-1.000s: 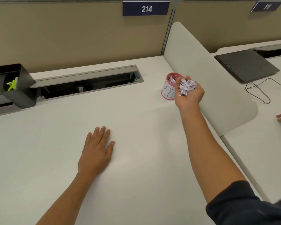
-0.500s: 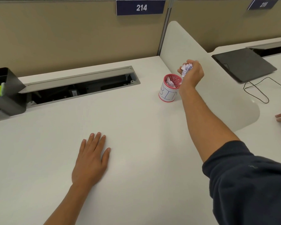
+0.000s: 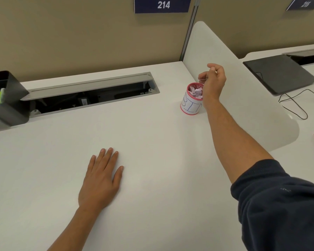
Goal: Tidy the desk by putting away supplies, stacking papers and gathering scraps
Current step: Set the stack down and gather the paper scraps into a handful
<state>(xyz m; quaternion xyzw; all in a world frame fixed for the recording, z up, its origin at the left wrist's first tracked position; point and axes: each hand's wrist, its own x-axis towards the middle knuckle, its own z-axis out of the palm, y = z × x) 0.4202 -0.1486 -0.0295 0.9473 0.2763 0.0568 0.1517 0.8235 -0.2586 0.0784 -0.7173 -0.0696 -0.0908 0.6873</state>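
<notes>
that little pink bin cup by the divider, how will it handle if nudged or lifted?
The bin cup looks like thin paper-wrapped card, so probably light and easy to crush in a firm grip. It stands upright, taller than wide, so a sideways nudge may tip it. The paper scraps fill it to the rim and could spill. The right hand hovers just above it.

Scraps (image 3: 196, 91) in cup (image 3: 189, 105) at desk (image 3: 152, 142) back right, organizer (image 3: 5, 98) far left, cable tray (image 3: 91, 95) between
</notes>
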